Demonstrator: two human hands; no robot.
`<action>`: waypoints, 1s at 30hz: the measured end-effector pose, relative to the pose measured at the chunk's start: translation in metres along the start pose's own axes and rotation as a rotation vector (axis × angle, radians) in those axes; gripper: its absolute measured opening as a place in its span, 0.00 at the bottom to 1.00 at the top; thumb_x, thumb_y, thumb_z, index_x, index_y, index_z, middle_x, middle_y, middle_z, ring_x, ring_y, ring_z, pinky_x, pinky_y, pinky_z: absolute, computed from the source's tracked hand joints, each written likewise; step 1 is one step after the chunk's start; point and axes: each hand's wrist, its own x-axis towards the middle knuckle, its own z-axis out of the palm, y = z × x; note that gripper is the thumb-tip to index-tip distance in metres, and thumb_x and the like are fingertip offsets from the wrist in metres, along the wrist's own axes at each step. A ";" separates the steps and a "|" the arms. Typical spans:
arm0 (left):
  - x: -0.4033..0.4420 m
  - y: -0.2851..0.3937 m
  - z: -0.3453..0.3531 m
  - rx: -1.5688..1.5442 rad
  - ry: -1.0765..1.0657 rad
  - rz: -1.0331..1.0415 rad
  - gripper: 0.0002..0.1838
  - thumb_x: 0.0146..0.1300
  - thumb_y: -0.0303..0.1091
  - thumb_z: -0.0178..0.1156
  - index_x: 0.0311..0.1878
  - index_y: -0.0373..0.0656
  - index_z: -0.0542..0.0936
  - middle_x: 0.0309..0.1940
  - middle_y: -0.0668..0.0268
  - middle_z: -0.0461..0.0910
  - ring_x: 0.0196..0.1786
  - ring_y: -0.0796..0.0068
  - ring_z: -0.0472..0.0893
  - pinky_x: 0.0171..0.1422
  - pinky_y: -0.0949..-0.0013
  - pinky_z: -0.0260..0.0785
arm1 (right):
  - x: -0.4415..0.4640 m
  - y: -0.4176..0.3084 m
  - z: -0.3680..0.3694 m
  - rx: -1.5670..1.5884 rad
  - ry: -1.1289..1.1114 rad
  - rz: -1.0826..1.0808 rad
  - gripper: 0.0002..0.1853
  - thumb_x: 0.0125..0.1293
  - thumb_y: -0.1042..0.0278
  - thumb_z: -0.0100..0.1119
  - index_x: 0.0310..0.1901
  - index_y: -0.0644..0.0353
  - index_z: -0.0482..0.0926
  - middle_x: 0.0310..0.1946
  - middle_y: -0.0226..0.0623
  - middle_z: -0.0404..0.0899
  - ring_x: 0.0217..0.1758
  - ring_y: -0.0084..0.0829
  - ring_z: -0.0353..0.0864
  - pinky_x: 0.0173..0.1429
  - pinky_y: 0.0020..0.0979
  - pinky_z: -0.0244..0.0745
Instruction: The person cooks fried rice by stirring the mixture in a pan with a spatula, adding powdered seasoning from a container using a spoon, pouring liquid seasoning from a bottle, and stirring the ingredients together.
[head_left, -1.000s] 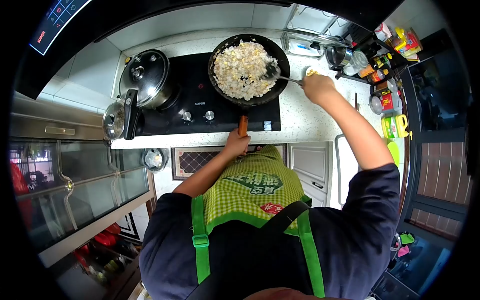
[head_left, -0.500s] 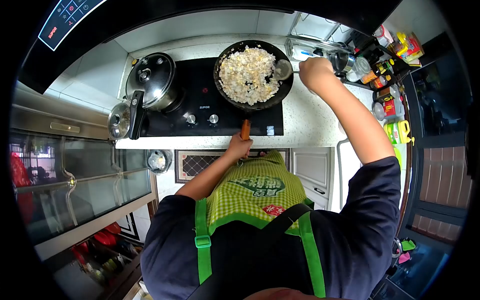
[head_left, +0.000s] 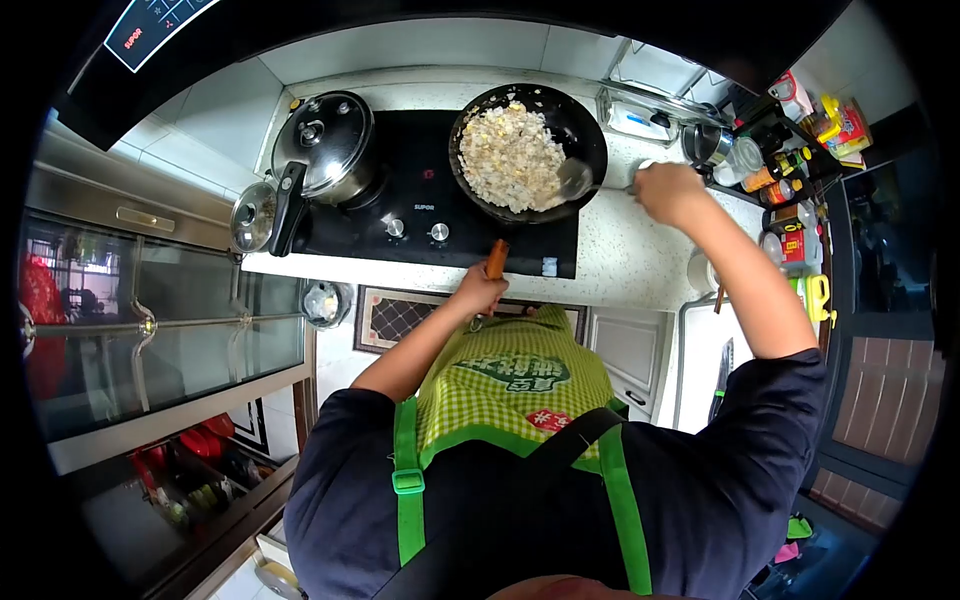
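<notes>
A dark round pan (head_left: 585, 130) sits on the right part of the black cooktop (head_left: 410, 180). Fried rice with yellow bits (head_left: 508, 155) fills its left and middle part, and bare pan shows at the upper right. My left hand (head_left: 480, 291) is closed round the pan's wooden handle (head_left: 497, 258). Out over the counter to the right of the pan, my right hand (head_left: 668, 193) grips the end of a metal spatula (head_left: 574, 181). The spatula's head rests at the right edge of the rice, inside the pan.
A lidded pressure cooker (head_left: 322, 148) stands on the left of the cooktop, with a glass lid (head_left: 254, 216) beside it. Bottles and jars (head_left: 765, 180) line the right wall. A dish rack (head_left: 640, 118) stands behind the counter (head_left: 625, 250).
The spatula head has moved down along the right side of the rice, and the rice lies more to the left. My right hand has lowered. The camera view has shifted slightly.
</notes>
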 end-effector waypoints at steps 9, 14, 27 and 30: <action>0.002 -0.001 0.003 -0.015 -0.008 -0.008 0.10 0.55 0.26 0.60 0.35 0.41 0.69 0.14 0.69 0.68 0.11 0.78 0.69 0.13 0.71 0.62 | 0.057 -0.033 0.056 0.053 0.307 -0.009 0.18 0.65 0.70 0.43 0.55 0.58 0.74 0.36 0.41 0.83 0.40 0.41 0.84 0.40 0.37 0.79; 0.005 -0.003 0.002 0.000 -0.013 -0.007 0.09 0.56 0.25 0.59 0.36 0.40 0.69 0.15 0.69 0.68 0.12 0.77 0.68 0.13 0.71 0.62 | 0.019 0.018 0.032 -0.110 0.305 -0.014 0.14 0.62 0.69 0.48 0.46 0.57 0.80 0.34 0.39 0.84 0.37 0.38 0.85 0.37 0.35 0.79; 0.005 -0.004 0.002 -0.017 -0.012 -0.017 0.10 0.55 0.25 0.60 0.36 0.39 0.69 0.16 0.69 0.69 0.13 0.77 0.69 0.13 0.71 0.63 | 0.070 0.031 0.029 0.334 -0.332 -0.027 0.18 0.62 0.59 0.58 0.34 0.72 0.78 0.26 0.45 0.80 0.17 0.37 0.78 0.23 0.36 0.75; 0.002 0.002 0.003 -0.025 -0.021 -0.037 0.10 0.55 0.25 0.60 0.36 0.40 0.68 0.16 0.69 0.69 0.13 0.77 0.69 0.13 0.70 0.63 | 0.109 -0.001 0.050 0.640 -0.269 0.063 0.19 0.65 0.55 0.54 0.35 0.69 0.77 0.32 0.44 0.81 0.23 0.35 0.81 0.29 0.36 0.77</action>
